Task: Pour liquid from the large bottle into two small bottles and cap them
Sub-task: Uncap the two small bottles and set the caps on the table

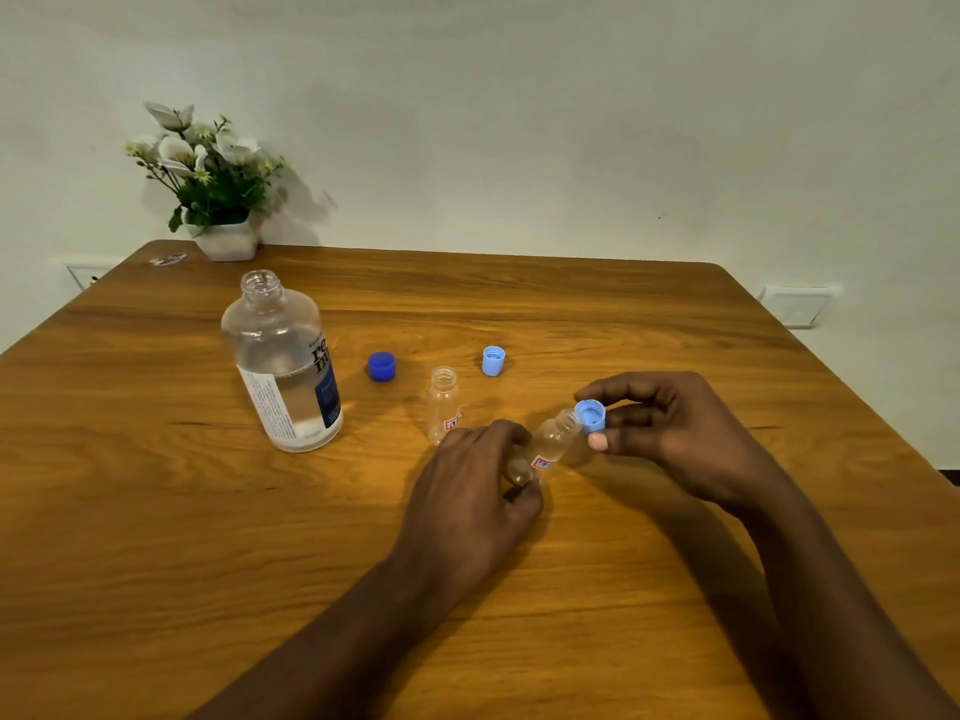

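Desk point(623, 314): wooden.
Large bottle point(283, 366): upright at left, uncapped, part-full of clear liquid; dark blue cap point(382, 366) just beside it.
First small bottle point(443, 405): upright, uncapped, mid-desk; loose light blue cap point(493, 361) near, behind it.
Second small bottle point(553, 441): tilted, clamped in left grip point(478, 491).
Right grip point(670, 433): pinching held light blue cap point(591, 415) at that bottle's mouth.

Base of tilted small bottle point(554, 441) behind left hand point(470, 493)
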A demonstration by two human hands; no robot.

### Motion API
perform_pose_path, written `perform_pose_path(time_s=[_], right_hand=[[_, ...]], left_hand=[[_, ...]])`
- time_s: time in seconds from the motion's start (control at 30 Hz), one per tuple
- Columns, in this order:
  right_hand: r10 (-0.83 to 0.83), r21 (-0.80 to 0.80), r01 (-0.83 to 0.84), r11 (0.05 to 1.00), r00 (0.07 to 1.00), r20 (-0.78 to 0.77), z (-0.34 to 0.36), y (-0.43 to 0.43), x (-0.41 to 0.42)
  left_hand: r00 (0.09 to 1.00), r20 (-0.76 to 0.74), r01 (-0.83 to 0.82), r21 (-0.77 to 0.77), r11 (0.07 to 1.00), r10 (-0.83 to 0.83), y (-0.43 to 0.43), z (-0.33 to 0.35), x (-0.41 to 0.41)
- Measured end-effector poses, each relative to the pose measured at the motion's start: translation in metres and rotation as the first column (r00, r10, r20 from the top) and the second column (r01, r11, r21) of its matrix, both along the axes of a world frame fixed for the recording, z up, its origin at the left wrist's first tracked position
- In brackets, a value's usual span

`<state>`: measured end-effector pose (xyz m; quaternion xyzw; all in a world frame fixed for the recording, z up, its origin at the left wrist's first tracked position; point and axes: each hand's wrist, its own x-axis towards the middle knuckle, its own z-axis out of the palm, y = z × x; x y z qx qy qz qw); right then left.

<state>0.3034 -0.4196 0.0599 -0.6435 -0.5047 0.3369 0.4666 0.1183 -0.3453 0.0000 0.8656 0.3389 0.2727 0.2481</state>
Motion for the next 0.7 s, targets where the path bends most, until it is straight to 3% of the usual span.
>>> perform_pose_path(time_s=[0.27,0.43,0.7], right_hand=[[-0.371,0.101,0.357,0.929,0.903,0.219,-0.032,0.030,0.016],[-0.410,0.044,0.423,0.905,0.839,0.357,-0.047,0.044,0.020],[-0.462,0.064,0.468,0.881,0.826,0.322,-0.050,0.027,0.017]], left_hand=[[0.999,-0.040,0.007,-0.003,1.000,-0.007,0.005,-0.001,0.004],[0.999,-0.042,-0.005,-0.016,1.000,0.004,0.005,-0.001,0.004],[0.998,0.005,-0.067,-0.067,0.996,0.068,0.002,0.002,-0.005]])
